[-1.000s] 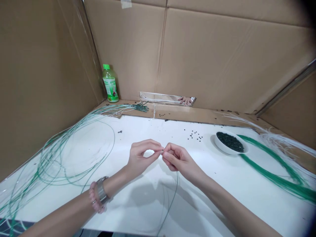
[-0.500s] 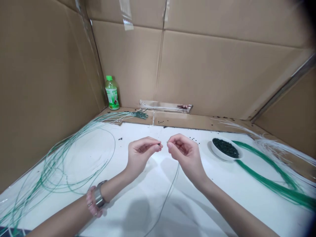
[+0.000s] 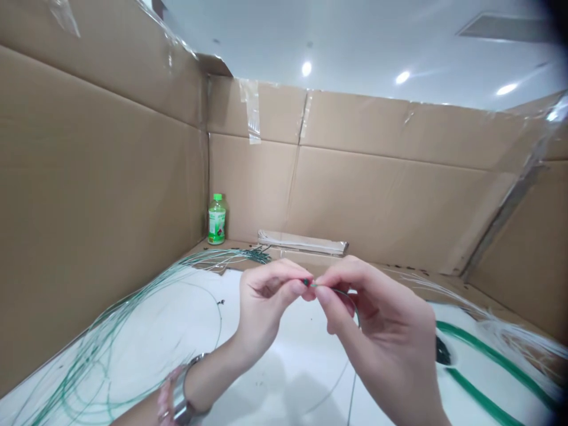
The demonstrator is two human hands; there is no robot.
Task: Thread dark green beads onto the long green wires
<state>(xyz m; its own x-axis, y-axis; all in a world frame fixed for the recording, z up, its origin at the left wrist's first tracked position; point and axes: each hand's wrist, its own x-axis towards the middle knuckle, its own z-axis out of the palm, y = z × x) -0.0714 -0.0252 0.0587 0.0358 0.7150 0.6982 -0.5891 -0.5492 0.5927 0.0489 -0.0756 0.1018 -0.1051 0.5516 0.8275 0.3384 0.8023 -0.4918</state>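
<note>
My left hand [image 3: 266,307] is pinching a tiny dark green bead [image 3: 306,282] tight between two fingertips. My right hand [image 3: 377,319] is pinching a thin bendy wire [image 3: 331,288], and the wire's tip is poking right up to the bead. Long loops of green wire [image 3: 104,337] are lying on the smooth white table [image 3: 277,384].

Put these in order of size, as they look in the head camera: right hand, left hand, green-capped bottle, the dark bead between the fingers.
1. Right hand and left hand: the right looks bigger, but it is nearer the camera, so I do not rank them.
2. Green-capped plastic bottle.
3. Small dark green bead.
</note>
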